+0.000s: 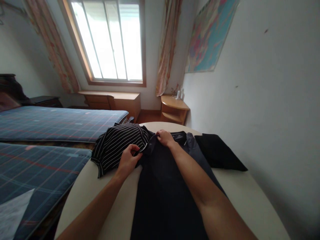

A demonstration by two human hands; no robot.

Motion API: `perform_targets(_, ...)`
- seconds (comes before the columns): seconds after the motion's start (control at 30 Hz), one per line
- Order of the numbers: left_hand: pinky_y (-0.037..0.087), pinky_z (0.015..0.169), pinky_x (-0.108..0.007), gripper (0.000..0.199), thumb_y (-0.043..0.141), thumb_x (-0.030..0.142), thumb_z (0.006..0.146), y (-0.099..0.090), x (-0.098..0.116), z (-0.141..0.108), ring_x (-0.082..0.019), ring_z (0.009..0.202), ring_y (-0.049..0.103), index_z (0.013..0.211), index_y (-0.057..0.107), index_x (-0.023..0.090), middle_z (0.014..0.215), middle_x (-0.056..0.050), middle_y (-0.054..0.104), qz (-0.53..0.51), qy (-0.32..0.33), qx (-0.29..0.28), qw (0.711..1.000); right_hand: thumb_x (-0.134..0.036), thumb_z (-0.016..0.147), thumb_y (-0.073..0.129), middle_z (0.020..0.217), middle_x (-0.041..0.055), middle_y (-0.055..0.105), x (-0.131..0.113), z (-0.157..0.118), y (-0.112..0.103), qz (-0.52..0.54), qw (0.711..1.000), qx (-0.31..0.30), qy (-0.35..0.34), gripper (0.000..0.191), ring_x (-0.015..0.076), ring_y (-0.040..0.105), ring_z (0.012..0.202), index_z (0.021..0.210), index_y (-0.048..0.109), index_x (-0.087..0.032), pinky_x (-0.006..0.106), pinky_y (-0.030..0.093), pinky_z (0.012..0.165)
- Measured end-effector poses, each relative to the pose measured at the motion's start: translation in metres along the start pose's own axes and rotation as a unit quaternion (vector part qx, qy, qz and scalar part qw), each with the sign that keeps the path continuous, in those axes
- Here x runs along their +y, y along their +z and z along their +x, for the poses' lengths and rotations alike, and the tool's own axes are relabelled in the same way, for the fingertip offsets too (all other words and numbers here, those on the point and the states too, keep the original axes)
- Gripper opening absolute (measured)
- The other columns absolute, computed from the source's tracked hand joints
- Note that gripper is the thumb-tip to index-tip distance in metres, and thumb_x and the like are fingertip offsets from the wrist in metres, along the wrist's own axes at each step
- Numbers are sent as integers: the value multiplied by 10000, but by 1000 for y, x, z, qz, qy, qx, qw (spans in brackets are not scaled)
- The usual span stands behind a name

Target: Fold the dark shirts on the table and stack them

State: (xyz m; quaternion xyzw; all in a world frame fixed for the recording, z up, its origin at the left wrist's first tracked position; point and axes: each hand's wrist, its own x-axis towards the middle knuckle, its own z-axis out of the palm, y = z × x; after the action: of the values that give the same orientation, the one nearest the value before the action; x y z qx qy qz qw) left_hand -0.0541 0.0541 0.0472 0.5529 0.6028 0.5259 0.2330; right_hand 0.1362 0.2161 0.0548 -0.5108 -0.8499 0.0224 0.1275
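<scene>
On the round cream counter (87,186), a dark garment (162,193) lies lengthwise, its lower part running toward the person & out of the bottom of view. L hand (130,158): thumb + fingers pinched together on a grey flap at the garment's left side, w/ a pale edge line just beside the fingertips. R hand (165,137): reaches across to the garment's top edge, grip clenched on cloth just left of the collar — exact fold hidden under the fingers. Both grips are therefore on the dark garment.

Left of it, a striped garment (116,141), black w/ thin white lines, sits bunched right up against it, partly behind the L hand. Right side: a folded black cloth (220,151), lying flat nr the counter's edge.

Beyond, L side: two beds w/ blue plaid covers, a white sheet (17,213) on the nearer one. Bright window at back, desk below, curtains either side; map on the R wall — corner shelf under it w/ small items, too blurred to ID.
</scene>
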Motion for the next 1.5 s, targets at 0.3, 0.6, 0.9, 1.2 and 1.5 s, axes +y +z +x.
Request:
perform_targets(0.3,508,807,-310,102,692,279,761,-3,19,-7,-190,822,656,818,636,214,857,-10,713,31,54,-6,998,-360,974,485,1055,79,726,-16,-3,-6,70,995,57,44,291,199,642,999,1112,684,-198,288,446,872)
perform_targets(0.6,510,892,-335,103,665,233,794,-4,13,-4,-204,945,671,884,620,208,968,-37,728,5,86,-7,996,-475,829,686,661,-14,661,-38,-7,-44,273,934,-203,-112,327,119,553,617,878,767,-161,223,395,589)
perform_targets(0.9,502,866,-346,202,638,197,793,-1,2,-9,-204,949,629,932,496,228,1173,-57,599,155,106,35,982,-397,864,662,905,19,718,-57,-2,-57,398,894,-17,-204,272,96,568,664,974,733,-158,223,452,653)
perform_targets(1.2,498,841,-358,296,462,169,910,-8,9,-10,-271,963,673,1186,560,217,1070,-87,686,243,83,25,966,-166,845,614,1032,48,721,-64,0,-47,483,844,11,-234,200,133,656,908,1030,690,-160,272,506,852)
perform_targets(1.5,532,820,-329,665,479,125,861,-3,14,-17,-283,1061,660,1509,360,213,1427,-130,500,298,48,16,953,-73,874,542,1002,66,761,-25,2,-23,242,970,25,-28,266,159,696,907,1011,747,-174,254,502,844)
